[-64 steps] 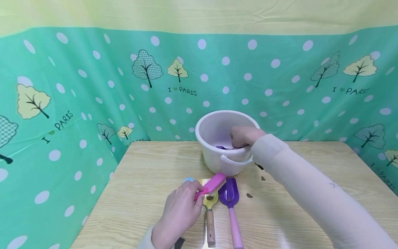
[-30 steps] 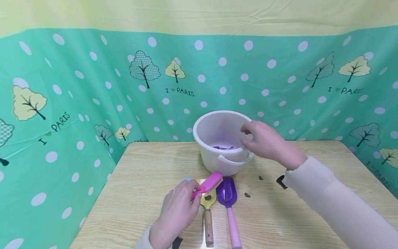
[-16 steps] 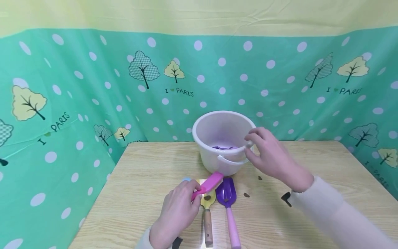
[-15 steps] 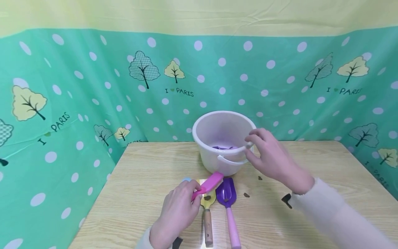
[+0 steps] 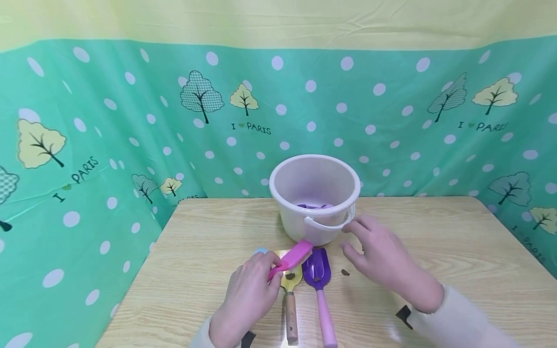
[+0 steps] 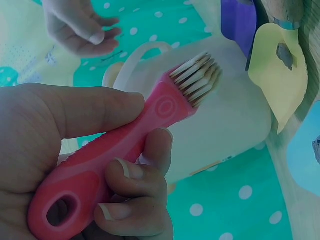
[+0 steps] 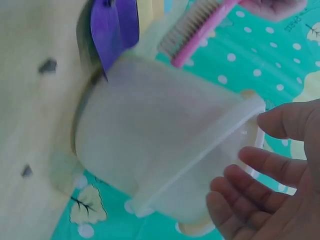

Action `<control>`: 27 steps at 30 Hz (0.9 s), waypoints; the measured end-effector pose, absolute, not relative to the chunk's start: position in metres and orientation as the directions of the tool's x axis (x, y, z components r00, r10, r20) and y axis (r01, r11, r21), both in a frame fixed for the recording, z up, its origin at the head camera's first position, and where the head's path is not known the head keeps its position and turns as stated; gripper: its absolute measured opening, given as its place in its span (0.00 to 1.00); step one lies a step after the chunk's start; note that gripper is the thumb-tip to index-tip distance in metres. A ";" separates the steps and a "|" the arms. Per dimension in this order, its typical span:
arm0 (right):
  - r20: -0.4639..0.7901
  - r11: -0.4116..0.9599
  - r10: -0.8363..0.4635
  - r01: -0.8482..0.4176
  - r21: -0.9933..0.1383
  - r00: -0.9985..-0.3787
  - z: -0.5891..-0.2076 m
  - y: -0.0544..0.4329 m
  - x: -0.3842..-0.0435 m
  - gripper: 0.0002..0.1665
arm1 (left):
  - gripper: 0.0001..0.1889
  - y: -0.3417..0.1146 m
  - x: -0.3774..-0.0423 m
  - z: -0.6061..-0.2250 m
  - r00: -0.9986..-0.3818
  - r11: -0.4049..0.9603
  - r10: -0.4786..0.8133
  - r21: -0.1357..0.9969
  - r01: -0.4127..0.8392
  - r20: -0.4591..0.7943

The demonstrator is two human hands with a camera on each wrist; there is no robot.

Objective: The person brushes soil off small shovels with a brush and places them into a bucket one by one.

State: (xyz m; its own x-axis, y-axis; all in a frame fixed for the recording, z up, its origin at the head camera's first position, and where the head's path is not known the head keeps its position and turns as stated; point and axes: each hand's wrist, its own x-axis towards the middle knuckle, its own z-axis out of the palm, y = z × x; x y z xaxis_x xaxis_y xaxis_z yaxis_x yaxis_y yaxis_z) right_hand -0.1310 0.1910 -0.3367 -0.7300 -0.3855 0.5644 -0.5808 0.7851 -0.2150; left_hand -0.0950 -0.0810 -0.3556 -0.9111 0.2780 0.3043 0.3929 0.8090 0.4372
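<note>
My left hand (image 5: 250, 297) grips the handle of a pink brush (image 6: 120, 135), its pale bristles facing down above a yellow trowel (image 5: 292, 275) with a wooden handle. The trowel's blade bears a dark clump. Beside it lies a purple scoop (image 5: 316, 268) with a pink handle, a small clump in its blade. Behind these stands a white bucket (image 5: 304, 220), with something purple (image 5: 314, 206) partly visible inside. My right hand (image 5: 383, 256) hovers over the table in front of the bucket's right side. Its fingers are loosely bent and nothing shows between them.
A small brown clump (image 5: 345, 272) lies on the wooden table (image 5: 209, 241) right of the scoop. A light-blue piece (image 6: 306, 150) lies beside the trowel, mostly hidden in the head view. A green dotted curtain (image 5: 235, 169) hangs behind the table and at its sides.
My right hand has come out of the bucket, passed its right rim and lowered toward the table, covering one brown clump. My left hand and the brush have stayed in place.
</note>
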 end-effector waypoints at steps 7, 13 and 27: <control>0.441 0.837 -0.339 -0.481 -0.263 -0.831 -0.352 0.180 -0.114 0.14 | 0.07 -0.081 -0.095 -0.356 -0.907 0.809 0.278 0.432 0.399 0.317; 0.356 0.847 -0.320 -0.433 -0.308 -0.878 -0.366 0.171 -0.103 0.14 | 0.06 -0.081 -0.096 -0.355 -0.907 0.805 0.282 0.437 0.401 0.312; 0.150 0.865 -0.324 -0.357 -0.354 -0.934 -0.391 0.152 -0.089 0.14 | 0.07 -0.081 -0.094 -0.355 -0.906 0.808 0.284 0.432 0.402 0.313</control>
State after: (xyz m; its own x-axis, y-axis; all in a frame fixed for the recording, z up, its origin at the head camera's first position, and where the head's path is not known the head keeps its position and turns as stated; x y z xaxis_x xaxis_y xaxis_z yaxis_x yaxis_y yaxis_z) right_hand -0.0895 0.1519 -0.3907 -0.9342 -0.3238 0.1500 -0.3565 0.8647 -0.3537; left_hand -0.0938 -0.0810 -0.3549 -0.9064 0.2835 0.3131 0.4017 0.8075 0.4319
